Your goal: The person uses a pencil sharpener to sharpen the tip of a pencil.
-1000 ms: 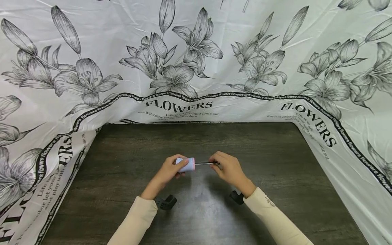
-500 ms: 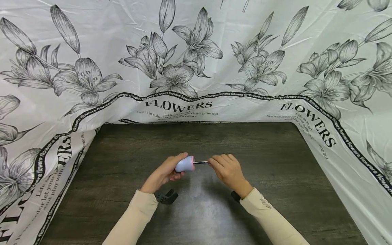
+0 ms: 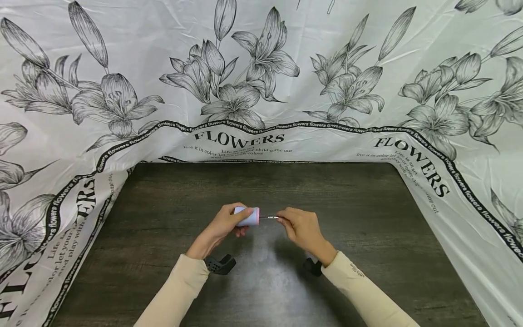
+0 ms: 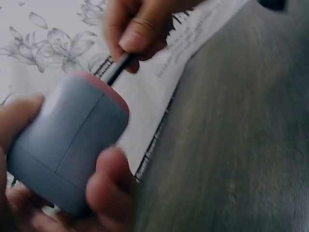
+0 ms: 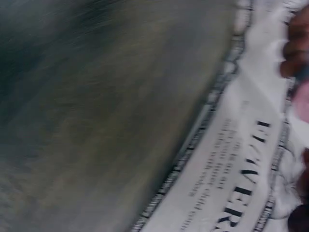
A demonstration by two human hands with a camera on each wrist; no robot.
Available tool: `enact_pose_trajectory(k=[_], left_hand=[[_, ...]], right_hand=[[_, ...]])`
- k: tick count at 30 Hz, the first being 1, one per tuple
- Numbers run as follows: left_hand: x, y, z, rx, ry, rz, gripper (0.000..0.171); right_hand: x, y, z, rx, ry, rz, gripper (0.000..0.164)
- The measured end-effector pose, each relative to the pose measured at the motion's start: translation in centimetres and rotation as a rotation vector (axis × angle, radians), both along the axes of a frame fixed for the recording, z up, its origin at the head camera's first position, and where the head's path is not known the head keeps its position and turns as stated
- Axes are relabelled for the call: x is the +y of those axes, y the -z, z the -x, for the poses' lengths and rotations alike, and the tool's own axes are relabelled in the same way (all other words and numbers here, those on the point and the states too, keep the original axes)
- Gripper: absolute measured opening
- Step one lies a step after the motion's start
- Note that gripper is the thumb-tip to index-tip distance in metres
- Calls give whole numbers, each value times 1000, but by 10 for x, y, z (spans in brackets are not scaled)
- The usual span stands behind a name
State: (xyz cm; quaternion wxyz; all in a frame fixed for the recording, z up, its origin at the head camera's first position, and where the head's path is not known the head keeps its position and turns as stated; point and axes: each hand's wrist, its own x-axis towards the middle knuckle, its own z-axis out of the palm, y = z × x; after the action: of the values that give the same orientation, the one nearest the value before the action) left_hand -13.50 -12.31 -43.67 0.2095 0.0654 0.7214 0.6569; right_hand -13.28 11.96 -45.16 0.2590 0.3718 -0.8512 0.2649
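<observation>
My left hand (image 3: 222,226) grips a pale blue pencil sharpener (image 3: 251,218) with a pink end, thumb along its upper side. From that pink end sticks a slim dark pencil (image 3: 268,217), whose outer part my right hand (image 3: 305,228) pinches between thumb and fingers. In the left wrist view the sharpener (image 4: 72,130) looks large, with seam lines on its body, and the pencil (image 4: 119,70) enters its pink face. The pencil's inner tip is hidden. Only an edge of the pink end (image 5: 302,102) shows in the blurred right wrist view.
Both hands are above a dark wood-grain table (image 3: 261,186). A white cloth (image 3: 327,145) printed with flowers and lettering hangs behind and along the sides. Black wrist bands (image 3: 221,265) sit at the sleeve ends.
The left hand has rolled the sharpener back and forth about its length. The right hand's fingers have shifted round the pencil, from knuckles up to a pinch with the thumb showing.
</observation>
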Motion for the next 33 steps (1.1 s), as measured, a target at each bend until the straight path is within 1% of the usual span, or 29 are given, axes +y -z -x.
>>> enact_pose_trajectory(k=[2,5,7,9,10,12,13,14,15,16,17,19,22,24,25,27,29,33], left_hand=[[-1,3,-1,78,17,-15,36],[-2,9,-4,172,25,-41,38],[-1,12,-7,208,21,-63,41],[1,13,-10,234,16,-84,44],[2,14,-12,246,12,-87,45],[4,13,-13,266,-2,-88,46],[6,13,-13,272,-12,-82,45],[7,12,-13,280,-26,-71,45],[8,12,-12,283,-47,-53,42],[9,11,-12,276,-69,-33,40],[10,10,-11,264,-90,-13,38],[11,7,-10,224,-131,23,35],[12,3,-8,147,-165,53,34],[12,1,-6,92,-181,39,35],[12,0,-5,72,-183,26,36],[11,-1,-3,39,-179,-7,36],[10,-2,-1,13,-161,-51,35],[7,-6,1,-18,-84,-121,36]], right_hand=[[3,-10,-1,-284,-14,18,10],[7,-24,3,-679,-40,31,14],[9,-30,6,-879,-64,43,18],[12,-34,8,-1014,-86,57,20],[13,-35,9,-1059,-94,70,21],[14,-36,10,-1089,-91,90,22],[14,-35,9,-1080,-80,98,22],[14,-34,9,-1044,-62,97,21],[14,-32,9,-991,-42,88,19],[13,-30,9,-912,-27,75,17],[12,-28,8,-818,-9,59,15],[9,-21,6,-583,24,8,11],[7,-12,5,-221,54,-43,15],[6,-6,5,-47,59,-45,16],[6,-4,6,21,54,-42,15],[6,-1,7,109,37,-24,12],[7,1,9,167,18,-3,11],[9,3,11,228,2,19,11]])
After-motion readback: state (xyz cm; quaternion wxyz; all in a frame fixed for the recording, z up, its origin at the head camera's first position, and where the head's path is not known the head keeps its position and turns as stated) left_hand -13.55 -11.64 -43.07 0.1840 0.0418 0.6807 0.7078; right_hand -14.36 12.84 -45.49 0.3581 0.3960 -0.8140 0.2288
